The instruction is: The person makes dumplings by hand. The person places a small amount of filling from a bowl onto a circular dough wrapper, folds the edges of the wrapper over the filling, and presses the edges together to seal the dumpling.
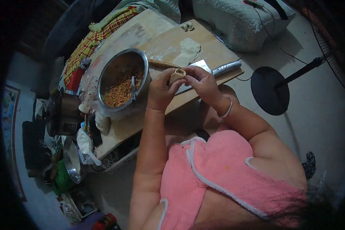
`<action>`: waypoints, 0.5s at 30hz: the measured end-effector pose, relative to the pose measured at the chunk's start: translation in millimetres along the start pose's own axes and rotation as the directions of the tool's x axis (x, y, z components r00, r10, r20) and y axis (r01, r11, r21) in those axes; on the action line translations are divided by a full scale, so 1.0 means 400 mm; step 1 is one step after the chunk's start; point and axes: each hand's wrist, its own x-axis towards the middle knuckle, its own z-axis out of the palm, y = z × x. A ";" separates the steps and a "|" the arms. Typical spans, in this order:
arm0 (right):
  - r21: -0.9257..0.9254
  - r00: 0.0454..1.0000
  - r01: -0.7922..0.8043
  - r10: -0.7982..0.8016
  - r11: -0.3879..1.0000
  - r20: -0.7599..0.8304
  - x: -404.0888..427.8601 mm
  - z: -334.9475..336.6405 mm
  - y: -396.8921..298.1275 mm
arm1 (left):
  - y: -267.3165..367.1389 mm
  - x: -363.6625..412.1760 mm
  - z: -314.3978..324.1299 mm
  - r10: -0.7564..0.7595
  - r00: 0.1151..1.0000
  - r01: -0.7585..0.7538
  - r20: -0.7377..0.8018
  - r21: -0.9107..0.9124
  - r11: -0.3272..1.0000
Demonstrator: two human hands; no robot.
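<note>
Between both hands is a dumpling (178,75), its dough wrapper folded up around some filling that shows at the top. My left hand (163,87) grips it from the left with thumb and fingers. On its other side, the fingertips of my right hand (200,82) pinch the wrapper edge. Just left of my hands stands a steel pot (100,83) with chopped orange-brown filling (119,93) and a metal spoon (133,87) in it. Flat dough wrappers (188,50) lie overlapped on the wooden board (209,38). A few finished dumplings (187,26) sit at the board's far corner.
A rolling pin (164,63) and a cleaver (225,68) lie on the board beyond my hands; the cleaver's handle reaches the right edge. A dark cooker (64,113) and bags (85,142) crowd the left side. On the floor at right is a round stand base (270,90).
</note>
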 end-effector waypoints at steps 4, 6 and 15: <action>-0.047 0.954 0.300 -0.301 0.953 -0.010 0.006 0.000 0.018 | 0.010 0.002 0.004 0.040 0.999 -0.040 -0.006 0.014 0.999; -0.137 0.938 0.345 -0.346 0.929 0.020 0.010 -0.007 0.008 | 0.014 0.000 0.001 0.001 1.000 -0.002 0.004 0.058 0.998; -0.342 0.904 0.425 -0.415 0.838 0.105 0.012 -0.008 0.000 | 0.017 -0.001 0.001 -0.031 0.999 0.031 0.012 0.006 1.000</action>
